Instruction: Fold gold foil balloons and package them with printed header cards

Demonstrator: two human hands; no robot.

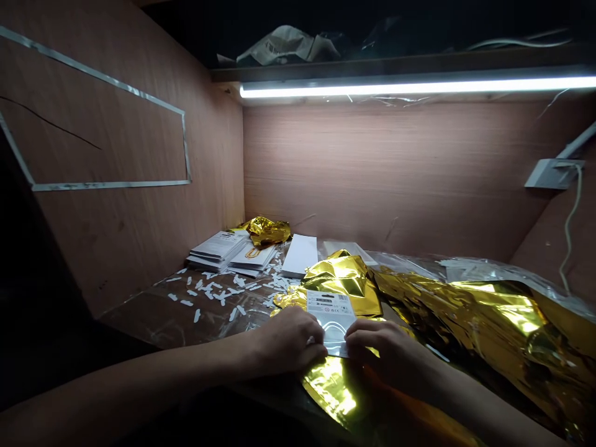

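Between my hands is a flat packet (331, 316): a printed card top with a slot and barcode, and a clear, shiny lower part with a pale curved line. My left hand (293, 340) is closed at its left edge, fingers curled and thumb low. My right hand (384, 346) grips the right edge with bent fingers and thumb. Crumpled gold foil (339, 276) lies behind the packet, and more gold foil hangs below it, in front of me. Whatever is inside the packet is hard to make out.
Stacks of printed cards (218, 250) and a white stack (300, 254) stand at the back. Small white paper cut-outs (214, 288) are scattered at left. A large gold foil sheet (465, 316) covers the right. A lit tube (410, 87) runs beneath the shelf; wooden walls enclose the bench.
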